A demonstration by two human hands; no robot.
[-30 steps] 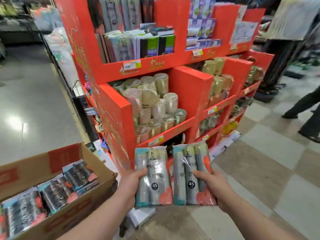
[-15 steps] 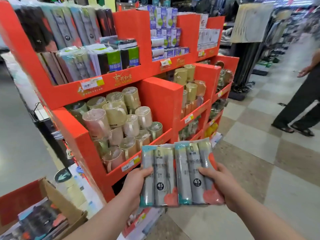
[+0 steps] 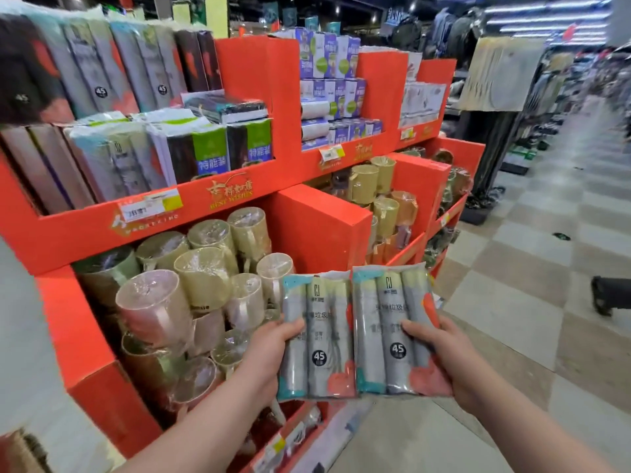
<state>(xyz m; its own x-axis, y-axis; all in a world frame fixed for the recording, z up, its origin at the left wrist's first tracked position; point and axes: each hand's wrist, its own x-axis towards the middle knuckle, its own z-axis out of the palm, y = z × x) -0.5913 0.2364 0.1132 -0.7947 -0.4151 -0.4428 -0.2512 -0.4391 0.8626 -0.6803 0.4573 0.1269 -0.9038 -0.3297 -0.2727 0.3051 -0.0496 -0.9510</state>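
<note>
I hold two flat plastic packs of grey rolls side by side in front of a red display stand. My left hand grips the left pack at its left edge, thumb on the front. My right hand grips the right pack at its right edge, thumb across the front. Each pack shows three rolls, a black "45" dot and teal and red corners. Similar packs stand upright in the stand's top tier, up and to the left.
The red stand has stepped tiers: wrapped cups in the middle tier close to my left hand, green-labelled packs above, blue boxes further right. Checkered floor opens to the right; a person's shoe shows at the right edge.
My view has lifted and swung right; the cardboard box of packs at lower left has left the frame. Both hands still hold the packs, now raised closer to the cup tier.
</note>
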